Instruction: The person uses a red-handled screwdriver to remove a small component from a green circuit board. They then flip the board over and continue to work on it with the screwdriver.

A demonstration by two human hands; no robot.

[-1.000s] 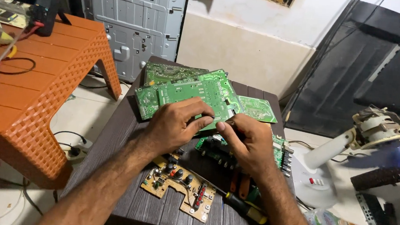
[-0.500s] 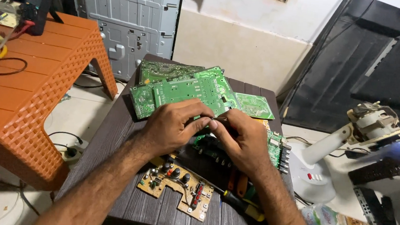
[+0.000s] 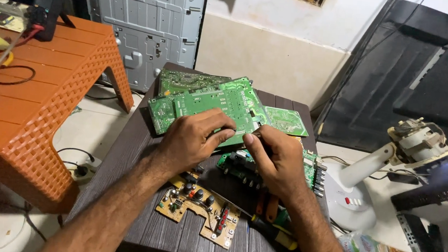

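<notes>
A: What changed?

B: My left hand (image 3: 193,139) and right hand (image 3: 280,160) have closed together over the large green circuit board (image 3: 209,106), lying on the dark table (image 3: 173,234), far of the tan board (image 3: 198,212); fingertips now pinch something small between them.

A: Hidden?

B: The pinched part; too small to identify.

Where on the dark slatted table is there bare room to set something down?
The dark slatted table is bare along its left edge, beside the left hand and forearm, and at the near edge below the tan notched circuit board. The far half is crowded with stacked green circuit boards; the right side holds the right hand and an orange-handled screwdriver.
</notes>
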